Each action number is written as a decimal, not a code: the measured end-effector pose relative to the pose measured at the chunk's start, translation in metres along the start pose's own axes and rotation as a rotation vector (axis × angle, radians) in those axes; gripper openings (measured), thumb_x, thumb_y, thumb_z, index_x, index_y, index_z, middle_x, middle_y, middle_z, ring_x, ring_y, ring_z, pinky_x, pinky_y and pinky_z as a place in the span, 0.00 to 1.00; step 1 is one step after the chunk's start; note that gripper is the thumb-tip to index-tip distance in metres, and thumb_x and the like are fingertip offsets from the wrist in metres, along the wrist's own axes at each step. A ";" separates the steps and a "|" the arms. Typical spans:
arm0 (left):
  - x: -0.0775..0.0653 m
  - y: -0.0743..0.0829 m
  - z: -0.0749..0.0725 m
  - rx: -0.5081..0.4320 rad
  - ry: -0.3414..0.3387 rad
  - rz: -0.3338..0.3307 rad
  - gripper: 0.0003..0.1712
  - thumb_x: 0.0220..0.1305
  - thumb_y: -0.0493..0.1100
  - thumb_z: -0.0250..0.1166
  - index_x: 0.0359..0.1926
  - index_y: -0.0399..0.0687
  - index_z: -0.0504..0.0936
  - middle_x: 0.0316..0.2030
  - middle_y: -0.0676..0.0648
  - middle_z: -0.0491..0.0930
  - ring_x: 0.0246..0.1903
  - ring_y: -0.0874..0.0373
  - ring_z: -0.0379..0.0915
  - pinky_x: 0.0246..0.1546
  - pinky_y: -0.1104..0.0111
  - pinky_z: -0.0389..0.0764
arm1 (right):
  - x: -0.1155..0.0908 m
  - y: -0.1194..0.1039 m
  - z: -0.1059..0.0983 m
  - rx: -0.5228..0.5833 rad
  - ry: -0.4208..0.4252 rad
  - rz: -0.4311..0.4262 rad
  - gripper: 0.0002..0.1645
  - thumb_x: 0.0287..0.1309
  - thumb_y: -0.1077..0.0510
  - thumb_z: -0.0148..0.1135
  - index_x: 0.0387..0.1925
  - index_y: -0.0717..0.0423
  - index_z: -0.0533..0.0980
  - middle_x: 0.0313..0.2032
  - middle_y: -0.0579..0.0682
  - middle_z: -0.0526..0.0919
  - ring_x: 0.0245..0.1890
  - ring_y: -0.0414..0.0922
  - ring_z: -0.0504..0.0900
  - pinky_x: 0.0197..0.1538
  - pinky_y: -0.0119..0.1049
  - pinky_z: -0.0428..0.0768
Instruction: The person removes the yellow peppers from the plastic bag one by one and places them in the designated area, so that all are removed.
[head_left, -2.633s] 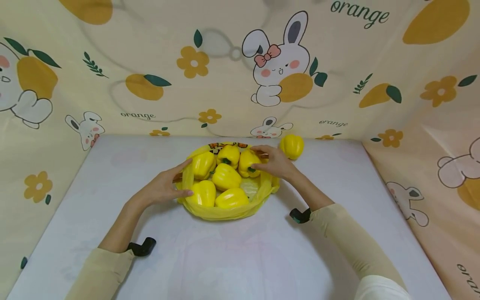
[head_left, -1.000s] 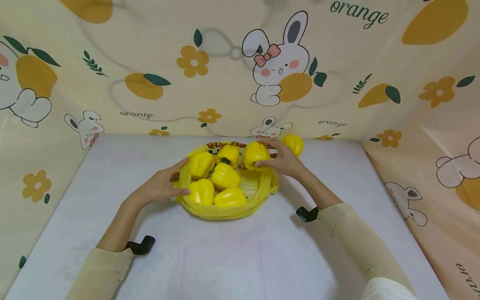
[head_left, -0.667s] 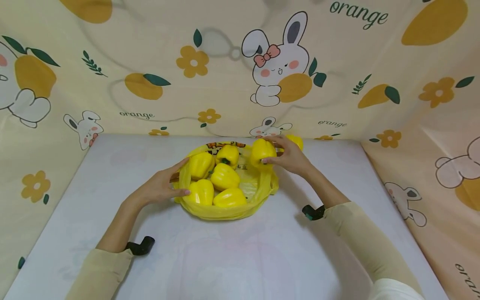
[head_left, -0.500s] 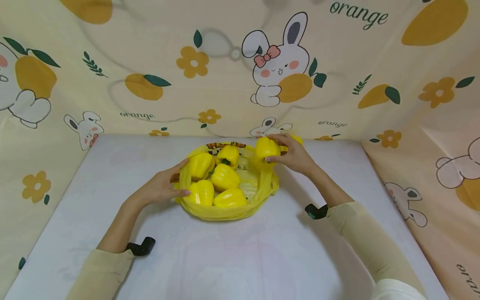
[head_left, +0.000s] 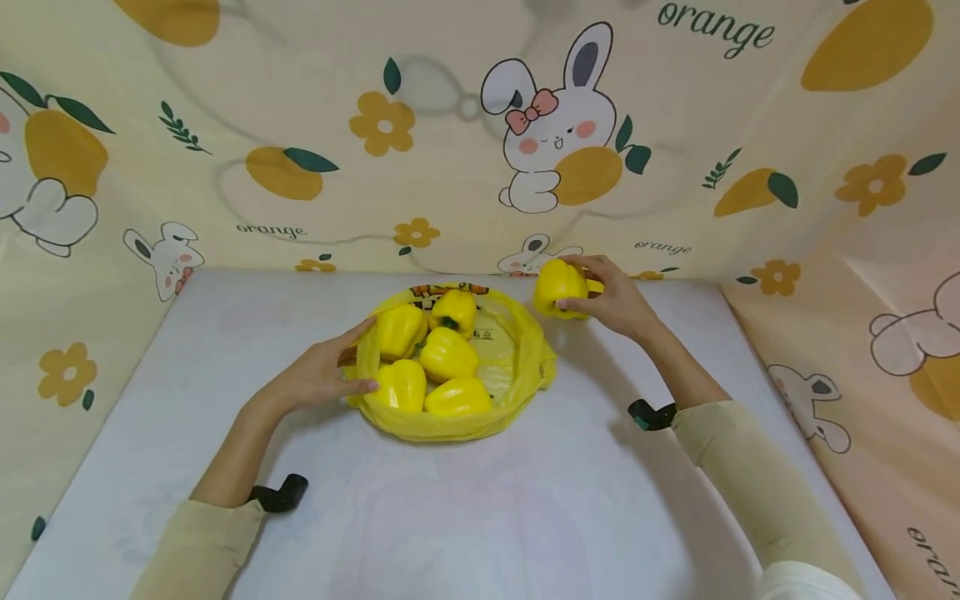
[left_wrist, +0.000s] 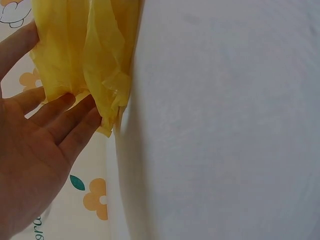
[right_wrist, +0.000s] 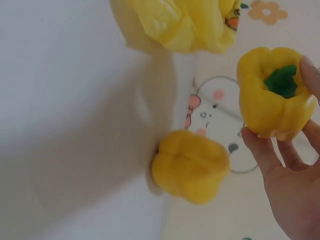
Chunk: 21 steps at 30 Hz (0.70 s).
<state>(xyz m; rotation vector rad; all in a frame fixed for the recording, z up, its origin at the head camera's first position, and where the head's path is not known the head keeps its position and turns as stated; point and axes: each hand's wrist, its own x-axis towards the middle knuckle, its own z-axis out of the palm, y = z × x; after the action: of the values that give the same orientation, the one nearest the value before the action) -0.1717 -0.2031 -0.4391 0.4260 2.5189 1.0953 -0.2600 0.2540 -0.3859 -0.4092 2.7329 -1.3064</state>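
Observation:
My right hand (head_left: 621, 302) pinches a yellow bell pepper (head_left: 555, 285) between thumb and fingers, held up in the air just beyond the bag's right rim. In the right wrist view its green stem (right_wrist: 282, 81) faces the camera. A yellow plastic bag (head_left: 442, 427) lies with its mouth spread wide, several yellow bell peppers (head_left: 450, 354) inside, mostly at its left. Against the bag's left side rests my left hand (head_left: 313, 373), fingers and thumb spread apart; the left wrist view shows the fingertips touching the thin plastic (left_wrist: 62, 55).
Another yellow bell pepper (right_wrist: 192, 167) sits on the table near the back, mostly hidden behind my right hand in the head view. The white table (head_left: 450, 517) meets a cream cloth (head_left: 315, 83) printed with rabbits and oranges at its back and sides.
My right hand has taken a bell pepper from the right side of the bag, lifted it over the rim and carried it right and back. The left hand has stayed at the bag.

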 end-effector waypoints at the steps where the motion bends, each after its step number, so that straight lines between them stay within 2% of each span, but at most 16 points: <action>1: 0.000 0.000 0.000 0.000 0.000 0.001 0.62 0.54 0.63 0.73 0.80 0.62 0.44 0.75 0.38 0.56 0.69 0.37 0.60 0.67 0.40 0.60 | 0.000 0.000 -0.003 -0.007 0.004 0.011 0.42 0.53 0.48 0.76 0.68 0.43 0.70 0.63 0.52 0.67 0.66 0.58 0.67 0.61 0.54 0.76; 7: 0.000 -0.002 0.000 -0.002 0.001 0.003 0.62 0.54 0.65 0.73 0.80 0.61 0.44 0.75 0.38 0.55 0.69 0.37 0.60 0.67 0.39 0.59 | 0.001 0.005 -0.017 -0.006 0.016 0.031 0.44 0.54 0.48 0.74 0.71 0.44 0.66 0.70 0.50 0.65 0.69 0.56 0.65 0.63 0.54 0.74; 14: -0.001 -0.002 0.001 0.003 0.002 0.004 0.62 0.53 0.66 0.72 0.80 0.61 0.44 0.75 0.39 0.54 0.70 0.37 0.58 0.68 0.39 0.58 | -0.001 0.013 -0.027 0.027 0.044 0.058 0.44 0.56 0.50 0.73 0.73 0.41 0.65 0.73 0.50 0.60 0.70 0.60 0.62 0.65 0.56 0.71; 21: 0.000 -0.001 0.000 0.001 -0.003 0.010 0.62 0.54 0.65 0.73 0.80 0.60 0.45 0.75 0.38 0.55 0.69 0.38 0.59 0.68 0.40 0.59 | -0.005 0.024 -0.038 0.021 0.065 0.067 0.44 0.58 0.49 0.72 0.73 0.42 0.63 0.74 0.51 0.60 0.70 0.61 0.62 0.66 0.58 0.69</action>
<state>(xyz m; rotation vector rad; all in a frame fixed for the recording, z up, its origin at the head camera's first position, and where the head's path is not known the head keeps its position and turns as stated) -0.1717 -0.2034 -0.4396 0.4406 2.5175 1.0969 -0.2673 0.2986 -0.3806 -0.2758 2.7563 -1.3536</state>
